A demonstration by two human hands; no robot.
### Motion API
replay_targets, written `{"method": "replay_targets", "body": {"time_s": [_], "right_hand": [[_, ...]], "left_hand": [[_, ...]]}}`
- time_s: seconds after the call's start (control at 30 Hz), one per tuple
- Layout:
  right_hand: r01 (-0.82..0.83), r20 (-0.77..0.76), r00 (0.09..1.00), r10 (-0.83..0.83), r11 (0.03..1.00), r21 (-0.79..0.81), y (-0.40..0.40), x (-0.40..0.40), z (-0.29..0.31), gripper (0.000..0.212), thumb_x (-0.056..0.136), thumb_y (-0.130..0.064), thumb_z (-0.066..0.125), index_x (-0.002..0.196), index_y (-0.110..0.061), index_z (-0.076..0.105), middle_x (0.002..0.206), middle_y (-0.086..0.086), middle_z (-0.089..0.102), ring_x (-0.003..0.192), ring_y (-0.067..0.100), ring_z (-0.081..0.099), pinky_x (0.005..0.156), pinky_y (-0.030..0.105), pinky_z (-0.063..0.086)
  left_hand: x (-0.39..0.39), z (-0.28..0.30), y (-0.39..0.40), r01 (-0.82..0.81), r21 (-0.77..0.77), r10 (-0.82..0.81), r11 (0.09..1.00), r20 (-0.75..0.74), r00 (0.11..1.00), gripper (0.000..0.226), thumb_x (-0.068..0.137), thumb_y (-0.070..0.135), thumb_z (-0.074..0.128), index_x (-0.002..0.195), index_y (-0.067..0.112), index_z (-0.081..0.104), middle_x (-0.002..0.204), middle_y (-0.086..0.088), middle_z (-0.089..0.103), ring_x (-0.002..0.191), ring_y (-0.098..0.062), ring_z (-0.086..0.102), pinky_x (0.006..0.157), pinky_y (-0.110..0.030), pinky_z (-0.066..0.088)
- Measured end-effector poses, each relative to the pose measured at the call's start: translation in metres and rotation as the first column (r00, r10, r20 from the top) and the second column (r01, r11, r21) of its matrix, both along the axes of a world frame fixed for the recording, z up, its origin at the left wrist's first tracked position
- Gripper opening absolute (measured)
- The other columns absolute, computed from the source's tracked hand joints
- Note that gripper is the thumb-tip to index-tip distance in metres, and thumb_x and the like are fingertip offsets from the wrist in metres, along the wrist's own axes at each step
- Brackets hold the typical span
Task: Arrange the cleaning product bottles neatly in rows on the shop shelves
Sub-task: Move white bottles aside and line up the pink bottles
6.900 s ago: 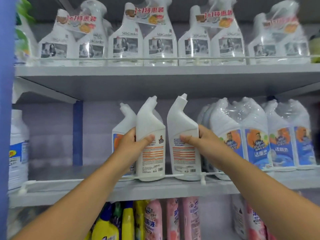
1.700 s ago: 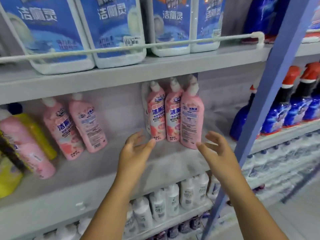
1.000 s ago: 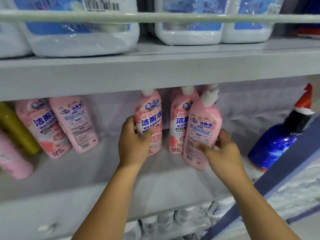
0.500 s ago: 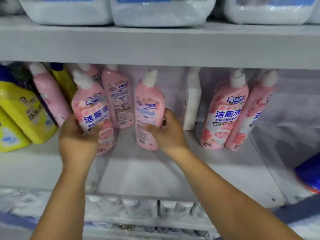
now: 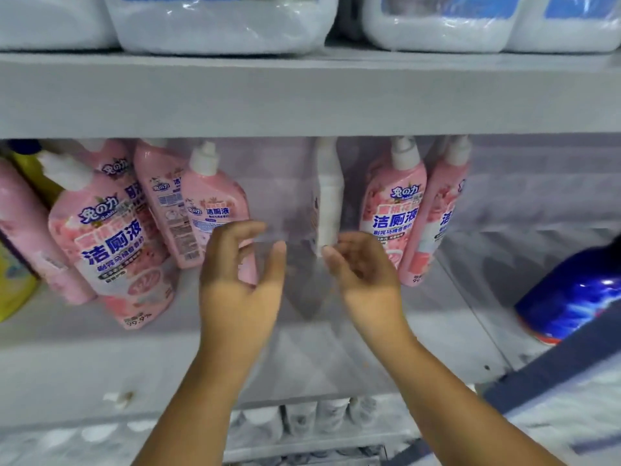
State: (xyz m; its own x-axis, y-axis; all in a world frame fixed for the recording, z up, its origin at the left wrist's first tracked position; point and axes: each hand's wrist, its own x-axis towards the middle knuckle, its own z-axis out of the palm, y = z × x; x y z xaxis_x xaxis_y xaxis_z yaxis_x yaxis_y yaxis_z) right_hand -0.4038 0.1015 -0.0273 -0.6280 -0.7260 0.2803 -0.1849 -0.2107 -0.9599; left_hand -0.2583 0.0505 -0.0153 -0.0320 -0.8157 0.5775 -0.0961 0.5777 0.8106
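- Half a second ago the left hand (image 5: 240,270) gripped a front-facing pink bottle (image 5: 114,243) and the right hand (image 5: 364,274) held a back-facing pink bottle (image 5: 215,216); now both have let go and hover empty over the middle of the shelf (image 5: 302,351), fingers loosely curled and apart, touching nothing.
- That release suggests the left cluster has been dealt with for the moment, and the hands look set to go for something in the middle, perhaps the white bottle (image 5: 327,196) at the far back just beyond the right hand's fingertips.
- At far left, a yellow bottle (image 5: 16,284) sits at the shelf's edge, with more pink bottles leaning beside it.
- The left cluster is not yet tidy: the bottles tilt, overlap, and two show their back labels.
- Right of the gap, a pair of pink bottles (image 5: 395,210) stand close together, the left one label forward, the right one turned partly aside.
- At far right a blue bottle (image 5: 571,304) stands well apart.
- All pink bottles have white caps and blue lettering.
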Motion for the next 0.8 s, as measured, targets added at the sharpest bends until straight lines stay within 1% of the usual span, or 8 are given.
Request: {"method": "replay_targets", "body": {"time_s": [0.1, 0.13, 0.2, 0.33, 0.43, 0.53, 0.7, 0.8], "right_hand": [[0.265, -0.072, 0.959, -0.273, 0.958, -0.105, 0.038, -0.051, 0.026, 0.017, 0.093, -0.018, 0.072, 0.095, -0.009, 0.058, 0.079, -0.004, 0.062, 0.069, 0.000, 0.060, 0.067, 0.016, 0.049], [0.353, -0.125, 0.922, -0.365, 0.929, -0.113, 0.043, -0.067, 0.032, 0.019, 0.092, -0.021, 0.072, 0.094, -0.010, 0.056, 0.079, -0.003, 0.060, 0.067, -0.002, 0.057, 0.066, 0.016, 0.047], [0.450, -0.207, 0.868, -0.452, 0.891, -0.060, 0.043, -0.096, 0.034, 0.026, 0.089, -0.026, 0.075, 0.098, -0.017, 0.053, 0.090, 0.000, 0.060, 0.074, 0.003, 0.057, 0.071, 0.025, 0.050], [0.278, -0.152, 0.955, -0.255, 0.947, 0.163, 0.029, -0.128, 0.028, 0.061, 0.080, -0.027, 0.084, 0.128, -0.025, 0.046, 0.130, 0.000, 0.055, 0.105, 0.010, 0.062, 0.085, 0.026, 0.053], [0.190, -0.098, 0.980, -0.175, 0.967, 0.169, 0.022, -0.138, 0.025, 0.069, 0.082, -0.020, 0.083, 0.139, -0.020, 0.044, 0.123, -0.010, 0.059, 0.105, -0.001, 0.062, 0.074, 0.010, 0.050], [0.130, -0.066, 0.991, -0.119, 0.973, 0.192, 0.020, -0.143, 0.024, 0.071, 0.083, -0.023, 0.083, 0.142, -0.022, 0.043, 0.112, -0.024, 0.061, 0.090, -0.014, 0.062, 0.066, 0.007, 0.051], [0.128, -0.139, 0.986, -0.094, 0.957, 0.260, 0.025, -0.143, 0.037, 0.063, 0.076, -0.028, 0.088, 0.125, -0.031, 0.048, 0.103, -0.028, 0.059, 0.084, -0.014, 0.059, 0.069, 0.016, 0.052], [0.127, -0.128, 0.987, -0.096, 0.958, 0.258, 0.027, -0.136, 0.034, 0.066, 0.072, -0.028, 0.091, 0.125, -0.032, 0.051, 0.104, -0.027, 0.063, 0.088, -0.010, 0.063, 0.082, 0.032, 0.060]], "left_hand": [[-0.048, 0.007, -0.026, 0.175, 0.242, -0.167, 0.954, -0.053, 0.985, 0.037, 0.080, 0.038, 0.076, 0.111, 0.030, 0.057, 0.116, 0.005, 0.067, 0.109, -0.013, 0.067, 0.093, -0.024, 0.053], [-0.061, 0.009, -0.037, 0.183, 0.274, -0.181, 0.944, -0.033, 0.983, 0.041, 0.081, 0.036, 0.078, 0.114, 0.027, 0.056, 0.118, 0.002, 0.066, 0.109, -0.014, 0.066, 0.091, -0.020, 0.052], [-0.087, 0.014, -0.061, 0.161, 0.280, -0.178, 0.946, 0.039, 0.983, 0.047, 0.082, 0.032, 0.082, 0.118, 0.025, 0.052, 0.121, 0.002, 0.062, 0.106, -0.014, 0.062, 0.094, -0.027, 0.053], [-0.127, 0.031, -0.103, 0.114, 0.262, -0.182, 0.958, 0.252, 0.951, 0.073, 0.064, 0.051, 0.075, 0.126, 0.021, 0.049, 0.125, -0.003, 0.058, 0.113, -0.020, 0.061, 0.095, -0.042, 0.055], [-0.146, 0.036, -0.115, 0.051, 0.227, -0.124, 0.973, 0.322, 0.939, 0.090, 0.065, 0.047, 0.082, 0.141, 0.017, 0.044, 0.135, -0.012, 0.052, 0.123, -0.029, 0.057, 0.094, -0.035, 0.052], [-0.153, 0.026, -0.117, -0.001, 0.242, -0.081, 0.970, 0.328, 0.941, 0.079, 0.075, 0.033, 0.078, 0.145, 0.022, 0.042, 0.138, -0.011, 0.053, 0.120, -0.033, 0.060, 0.089, -0.034, 0.050], [-0.143, 0.018, -0.107, -0.034, 0.295, -0.055, 0.955, 0.289, 0.956, 0.052, 0.083, 0.028, 0.068, 0.133, 0.025, 0.053, 0.125, -0.005, 0.068, 0.112, -0.032, 0.064, 0.081, -0.030, 0.045], [-0.119, 0.018, -0.086, -0.004, 0.295, -0.072, 0.956, 0.248, 0.966, 0.043, 0.082, 0.024, 0.071, 0.123, 0.026, 0.056, 0.108, 0.006, 0.068, 0.101, -0.024, 0.066, 0.076, -0.027, 0.044]]}}
